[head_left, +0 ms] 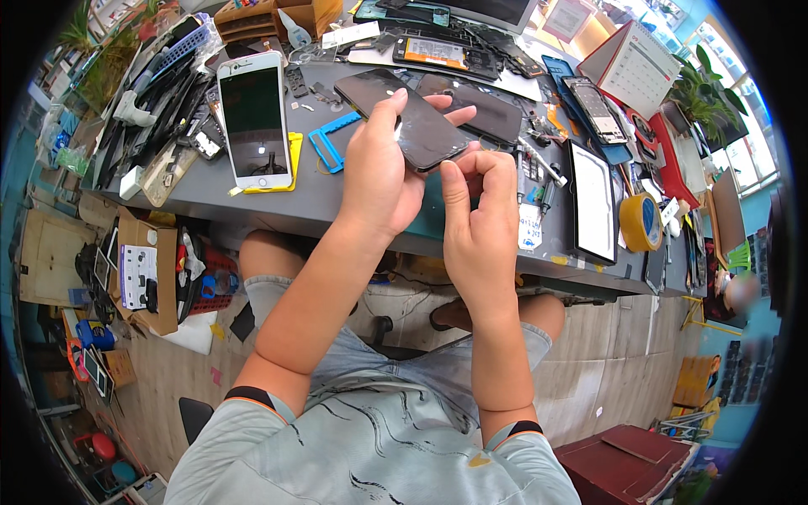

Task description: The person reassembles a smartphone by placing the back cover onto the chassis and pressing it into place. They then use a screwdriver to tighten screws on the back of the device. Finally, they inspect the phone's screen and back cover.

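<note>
A black smartphone (425, 126) with a dark, glossy face lies tilted in my left hand (379, 172), above the front part of the desk. My left thumb rests along its near side and the fingertips show past its far edge. At the phone's lower right corner is my right hand (481, 206), its fingers curled and the thumb close to the edge; the fingertips seem to touch that corner. Behind it a second dark phone (480, 109) lies flat on the desk. Left of my hands, a white-framed phone (255, 126) rests over a yellow piece (293, 160), near a blue plastic frame (328, 143).
The grey desk (311, 198) carries an opened phone with an orange battery (433, 53), a black-edged white panel (593, 202), yellow tape (640, 222) and a desk calendar (631, 67). Phone parts pile up at left. Below stand a cardboard box (164, 278) and a dark red box (627, 463).
</note>
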A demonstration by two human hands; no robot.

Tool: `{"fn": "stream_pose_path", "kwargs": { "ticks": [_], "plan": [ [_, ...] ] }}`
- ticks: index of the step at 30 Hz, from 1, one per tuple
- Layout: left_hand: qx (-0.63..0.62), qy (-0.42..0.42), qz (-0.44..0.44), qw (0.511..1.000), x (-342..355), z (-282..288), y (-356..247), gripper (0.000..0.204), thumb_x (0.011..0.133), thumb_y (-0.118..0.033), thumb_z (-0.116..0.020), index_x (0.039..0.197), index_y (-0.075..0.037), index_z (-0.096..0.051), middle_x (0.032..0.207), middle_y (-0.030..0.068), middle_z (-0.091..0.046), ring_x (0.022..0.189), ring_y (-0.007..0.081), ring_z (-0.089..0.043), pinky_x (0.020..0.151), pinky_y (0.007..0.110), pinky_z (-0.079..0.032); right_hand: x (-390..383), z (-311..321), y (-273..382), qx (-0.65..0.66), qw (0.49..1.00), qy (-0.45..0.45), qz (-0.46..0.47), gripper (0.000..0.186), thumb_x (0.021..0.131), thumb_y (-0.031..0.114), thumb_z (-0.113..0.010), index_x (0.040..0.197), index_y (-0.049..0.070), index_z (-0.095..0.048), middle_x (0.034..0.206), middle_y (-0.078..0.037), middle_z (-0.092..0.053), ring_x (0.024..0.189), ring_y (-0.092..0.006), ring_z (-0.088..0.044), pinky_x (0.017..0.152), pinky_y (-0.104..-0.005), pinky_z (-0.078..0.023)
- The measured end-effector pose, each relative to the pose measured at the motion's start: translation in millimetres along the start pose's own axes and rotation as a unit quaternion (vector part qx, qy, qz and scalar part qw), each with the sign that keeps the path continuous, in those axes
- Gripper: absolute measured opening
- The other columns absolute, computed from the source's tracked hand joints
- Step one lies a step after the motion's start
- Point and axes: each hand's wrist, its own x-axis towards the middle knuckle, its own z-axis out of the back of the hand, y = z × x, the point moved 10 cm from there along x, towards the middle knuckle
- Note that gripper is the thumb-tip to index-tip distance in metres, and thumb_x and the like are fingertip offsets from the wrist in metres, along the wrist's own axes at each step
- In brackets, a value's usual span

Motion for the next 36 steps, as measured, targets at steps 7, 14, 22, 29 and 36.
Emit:
{"fn": "stream_pose_path", "kwargs": {
  "ticks": [7, 14, 22, 29, 36],
  "plan": [
    [-0.016, 0.002, 0.008, 1.0, 4.3, 4.8, 3.1, 0.045, 0.112, -0.031, -0.046, 0.126, 0.01, -0.058, 0.129, 0.0247, -0.065, 0.126, 0.0432, -0.067, 0.099, 0.056, -0.062, 0.8, -1.0, 2.3, -0.01, 1.0, 0.009, -0.022, 0.016, 0.104, 0.007, -0.07, 0.106, 0.0, -0.055, 0.101, -0.015, -0.058, 0.096, -0.0332, -0.058, 0.085, -0.0431, -0.049],
    [-0.016, -0.002, 0.025, 1.0, 3.4, 6.8, 7.3, 0.05, 0.113, -0.034, -0.044, 0.128, 0.011, -0.059, 0.132, 0.0353, -0.067, 0.11, 0.0407, -0.071, 0.1, 0.051, -0.06, 0.0, 0.5, 3.9, -0.023, 1.0, 0.008, -0.007, 0.017, 0.103, 0.007, -0.07, 0.108, 0.0, -0.055, 0.102, -0.015, -0.059, 0.096, -0.034, -0.058, 0.083, -0.0434, -0.048],
    [-0.025, -0.013, 0.008, 1.0, 0.7, 3.7, 2.7, 0.046, 0.114, -0.031, -0.043, 0.128, 0.01, -0.058, 0.131, 0.0292, -0.064, 0.13, 0.0396, -0.065, 0.098, 0.055, -0.063, -2.5, 1.6, 6.5, -0.02, 1.0, 0.01, 0.022, 0.017, 0.103, 0.005, -0.071, 0.108, 0.0, -0.055, 0.104, -0.014, -0.057, 0.091, -0.0297, -0.056, 0.078, -0.0393, -0.047],
    [-0.02, -0.007, 0.016, 1.0, 0.9, 4.9, 3.7, 0.044, 0.114, -0.031, -0.046, 0.128, 0.01, -0.057, 0.131, 0.0228, -0.063, 0.133, 0.0388, -0.063, 0.097, 0.057, -0.065, -3.7, 3.9, 11.4, -0.011, 0.999, 0.001, 0.046, 0.017, 0.103, 0.005, -0.07, 0.108, 0.0, -0.055, 0.103, -0.013, -0.056, 0.09, -0.0288, -0.055, 0.078, -0.0389, -0.048],
    [-0.006, -0.005, 0.003, 1.0, 1.2, 5.1, 2.4, 0.043, 0.114, -0.03, -0.047, 0.13, 0.009, -0.056, 0.134, 0.0213, -0.063, 0.133, 0.0385, -0.064, 0.093, 0.056, -0.068, -4.3, 5.4, 9.7, 0.007, 1.0, -0.001, 0.027, 0.016, 0.104, 0.007, -0.07, 0.107, 0.0, -0.055, 0.102, -0.013, -0.056, 0.09, -0.0285, -0.055, 0.079, -0.0396, -0.048]
  ]
}}
